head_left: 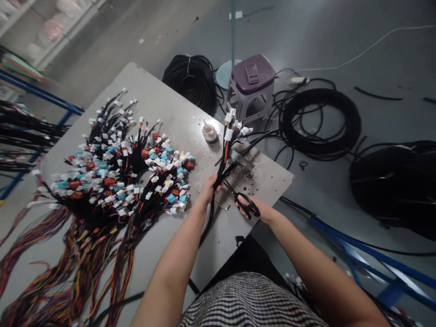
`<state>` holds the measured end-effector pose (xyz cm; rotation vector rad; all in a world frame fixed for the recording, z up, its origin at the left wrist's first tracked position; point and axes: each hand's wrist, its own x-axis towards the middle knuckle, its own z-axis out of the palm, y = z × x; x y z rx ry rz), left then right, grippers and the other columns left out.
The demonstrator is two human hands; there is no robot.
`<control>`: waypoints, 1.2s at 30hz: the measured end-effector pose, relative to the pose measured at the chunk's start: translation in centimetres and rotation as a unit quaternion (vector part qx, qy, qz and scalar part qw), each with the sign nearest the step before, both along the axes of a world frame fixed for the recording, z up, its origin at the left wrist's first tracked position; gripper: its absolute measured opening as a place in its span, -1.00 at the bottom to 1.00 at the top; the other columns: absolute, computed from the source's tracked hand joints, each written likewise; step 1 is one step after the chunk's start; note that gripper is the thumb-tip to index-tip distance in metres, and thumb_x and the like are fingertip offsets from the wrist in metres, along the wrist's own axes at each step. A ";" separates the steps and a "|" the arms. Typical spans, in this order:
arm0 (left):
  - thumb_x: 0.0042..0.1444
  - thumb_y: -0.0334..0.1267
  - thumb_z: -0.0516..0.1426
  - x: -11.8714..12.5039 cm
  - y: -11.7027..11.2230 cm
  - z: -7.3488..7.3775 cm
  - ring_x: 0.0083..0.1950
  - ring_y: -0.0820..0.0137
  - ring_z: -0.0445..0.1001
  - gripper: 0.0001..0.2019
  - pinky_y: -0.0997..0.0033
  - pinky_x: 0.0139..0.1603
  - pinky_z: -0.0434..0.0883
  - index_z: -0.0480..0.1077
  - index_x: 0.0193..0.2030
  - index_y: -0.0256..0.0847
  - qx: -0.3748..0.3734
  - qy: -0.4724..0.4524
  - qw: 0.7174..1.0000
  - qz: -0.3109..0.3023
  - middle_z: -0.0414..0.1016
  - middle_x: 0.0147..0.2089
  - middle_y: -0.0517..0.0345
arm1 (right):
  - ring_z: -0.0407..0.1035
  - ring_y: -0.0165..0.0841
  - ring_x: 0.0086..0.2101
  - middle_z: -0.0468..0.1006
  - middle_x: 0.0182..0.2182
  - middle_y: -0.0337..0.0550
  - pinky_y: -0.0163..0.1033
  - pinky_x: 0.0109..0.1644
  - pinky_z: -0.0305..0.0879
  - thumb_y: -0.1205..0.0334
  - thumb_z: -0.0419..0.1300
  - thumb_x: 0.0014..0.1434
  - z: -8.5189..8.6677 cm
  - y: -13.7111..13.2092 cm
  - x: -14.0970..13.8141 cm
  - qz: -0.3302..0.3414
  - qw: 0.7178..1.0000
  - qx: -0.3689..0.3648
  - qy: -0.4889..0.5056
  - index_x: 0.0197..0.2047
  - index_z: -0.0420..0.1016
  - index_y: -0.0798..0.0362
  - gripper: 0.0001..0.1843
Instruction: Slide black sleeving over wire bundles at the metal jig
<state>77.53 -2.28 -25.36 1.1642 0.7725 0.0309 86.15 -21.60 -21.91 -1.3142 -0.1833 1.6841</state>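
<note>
"Wire harness (222,169) in the left hand (208,191), is it?"

"Yes. The left hand is clamped around the black-sleeved bunch and holds it up over the table (163,100), with white plugs (230,127) sticking out above the fist."

"And the right hand (251,207)?"

"Its fingers are through the loops of the black-handled scissors (248,205). The hands are apart but close, with the blades pointing toward the bunch. I can't tell whether they touch the wires."

"What step would you call this?"

"It looks like the trimming stage on one harness, judging by the raised bunch and the scissors right beside it. The next move seems to call for a steady left grip while the blades are lined up on the exact spot."

"What's around the hands?"

"Just beyond them are a dented metal plate (241,160) and a small bottle (210,133). A thin metal rod (215,203) lies just below the left hand. To the left of that hand is a big heap of other harnesses (116,170) with colored wires."

"And past the table?"

"Ahead of the hands, a coil of black cable (320,121) lies on the floor beside a purple-topped stool (251,79)."
</note>
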 end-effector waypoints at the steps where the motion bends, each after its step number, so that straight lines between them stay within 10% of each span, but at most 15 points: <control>1: 0.00 0.36 0.05 0.0 0.0 0.0 -0.72 0.60 0.01 -0.38 0.53 -0.70 -0.09 0.33 -0.53 -0.28 0.005 0.000 1.000 0.001 0.14 -0.73 0.25 | 0.17 -0.50 -0.61 0.30 -0.64 -0.29 -0.38 -0.50 0.13 -0.57 0.21 -0.21 0.0 0.0 0.1 0.001 1.000 -0.004 -0.003 -0.32 0.30 0.12 -0.16; 14: -0.07 0.45 0.05 0.7 -0.1 1.4 -0.70 0.59 0.03 -0.32 0.52 -0.66 -0.04 0.32 -0.55 -0.27 0.084 0.021 0.996 -0.033 0.11 -0.75 0.30 | 0.13 -0.48 -0.65 0.25 -0.71 -0.27 -0.34 -0.59 0.07 -0.23 0.38 -0.15 -1.0 3.2 3.9 0.088 0.987 -0.048 -0.129 -0.54 0.26 0.09 -0.42; 21: 0.04 0.22 0.17 0.5 -0.4 3.7 -0.63 0.61 0.08 -0.49 0.54 -0.64 0.01 0.45 -0.20 -0.27 0.093 -0.046 0.991 -0.088 0.35 -0.51 0.23 | 0.31 -0.33 -0.45 0.39 -0.56 -0.13 -0.31 -0.42 0.10 -0.03 0.31 0.02 -0.8 -1.8 2.7 0.278 0.824 -0.169 -0.463 -0.50 0.41 0.12 -0.64; 29: 0.23 -0.06 0.08 -2.4 -6.8 7.4 -0.12 0.32 0.52 -0.67 0.37 -0.07 0.43 0.47 -0.03 -0.24 0.363 -0.125 0.911 -0.150 0.57 -0.16 0.02 | 0.40 -0.24 -0.12 0.49 -0.09 -0.01 -0.15 0.00 0.32 -0.29 0.00 0.26 3.6 -2.6 -2.4 -0.172 0.848 0.055 -0.499 0.04 0.45 0.10 -0.36; 36: 0.27 -0.17 0.01 -10.3 -13.5 12.7 0.12 0.29 0.46 -0.69 0.24 0.14 0.40 0.43 0.06 -0.17 0.389 -0.262 0.866 -0.173 0.52 0.06 -0.01 | 0.43 -0.29 -0.23 0.52 -0.33 -0.13 -0.12 -0.07 0.35 0.04 -0.12 0.40 8.8 -2.5 -14.1 -0.403 0.708 0.190 -0.548 -0.33 0.49 0.04 -0.54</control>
